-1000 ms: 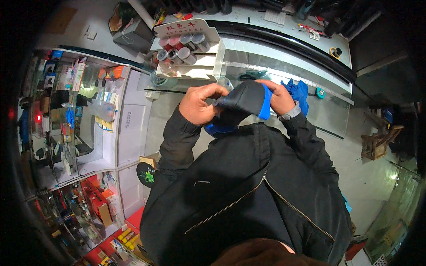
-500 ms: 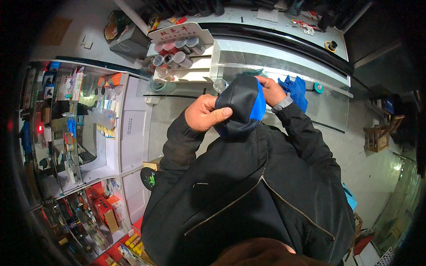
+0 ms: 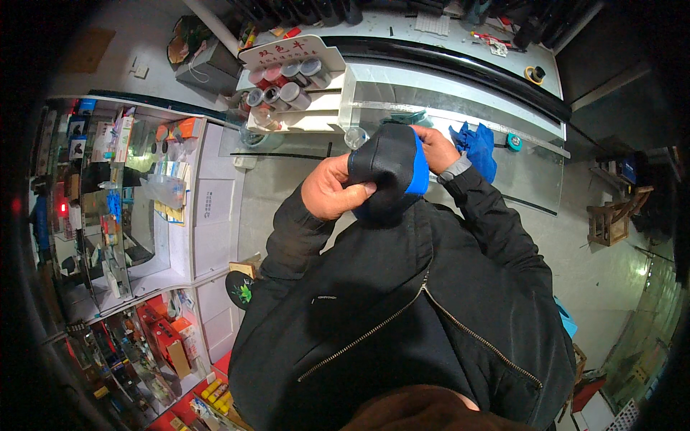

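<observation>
Hands grip a black-and-blue glove point(image 3: 388, 172) at chest height, above the glass surface point(image 3: 532, 172). Left hand point(image 3: 332, 188) is closed on its black side; right hand point(image 3: 435, 149) holds the blue edge, fingers mostly hidden. Blue cloth, possibly another glove point(image 3: 476, 146), lies just beside.

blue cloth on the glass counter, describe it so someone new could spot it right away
Start at the glass counter in front of the person. Just past the right hand, a crumpled blue cloth lies loose on the glass. Unlike the dark pouch with a blue edge, no hand holds it.
</observation>
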`<control>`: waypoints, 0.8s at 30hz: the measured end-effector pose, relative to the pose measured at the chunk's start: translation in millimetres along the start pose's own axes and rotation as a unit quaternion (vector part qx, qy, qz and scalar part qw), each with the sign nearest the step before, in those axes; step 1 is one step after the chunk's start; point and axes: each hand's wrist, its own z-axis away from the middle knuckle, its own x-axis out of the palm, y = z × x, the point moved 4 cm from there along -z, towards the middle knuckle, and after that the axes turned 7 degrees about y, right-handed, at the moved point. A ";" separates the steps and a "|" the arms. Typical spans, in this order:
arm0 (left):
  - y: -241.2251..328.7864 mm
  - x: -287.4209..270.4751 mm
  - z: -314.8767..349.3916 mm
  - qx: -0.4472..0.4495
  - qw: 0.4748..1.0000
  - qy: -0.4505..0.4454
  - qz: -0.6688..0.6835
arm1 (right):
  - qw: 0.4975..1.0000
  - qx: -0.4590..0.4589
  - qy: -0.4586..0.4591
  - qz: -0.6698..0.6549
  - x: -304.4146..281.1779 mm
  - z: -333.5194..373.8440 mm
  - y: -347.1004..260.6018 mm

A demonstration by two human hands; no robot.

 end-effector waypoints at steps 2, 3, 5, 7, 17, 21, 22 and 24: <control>-0.3 0.9 1.2 -0.003 1.000 -0.006 0.004 | 0.999 0.025 -0.009 -0.023 1.0 0.7 1.4; -0.6 1.6 1.7 -0.007 1.000 -0.009 0.007 | 0.999 0.032 -0.012 -0.026 1.6 1.1 1.3; -1.0 2.8 2.4 -0.012 1.000 -0.010 0.012 | 0.999 0.017 -0.012 -0.032 2.4 1.7 -1.0; -0.8 3.4 2.8 -0.012 1.000 -0.004 0.015 | 1.000 0.010 -0.009 -0.025 3.0 2.2 -2.3; 0.5 2.5 6.8 -0.023 0.999 -0.020 0.029 | 1.000 0.003 -0.007 -0.006 2.3 1.7 -7.0; 2.3 1.6 7.0 -0.033 0.998 -0.037 0.038 | 1.000 -0.007 -0.003 0.006 3.5 1.4 -11.6; 4.1 1.9 7.2 -0.028 0.998 -0.045 0.042 | 1.000 -0.001 -0.003 0.011 3.9 1.4 -12.1; 5.9 2.5 8.6 -0.040 0.997 -0.042 0.049 | 1.000 0.012 -0.003 0.021 4.4 1.5 -12.4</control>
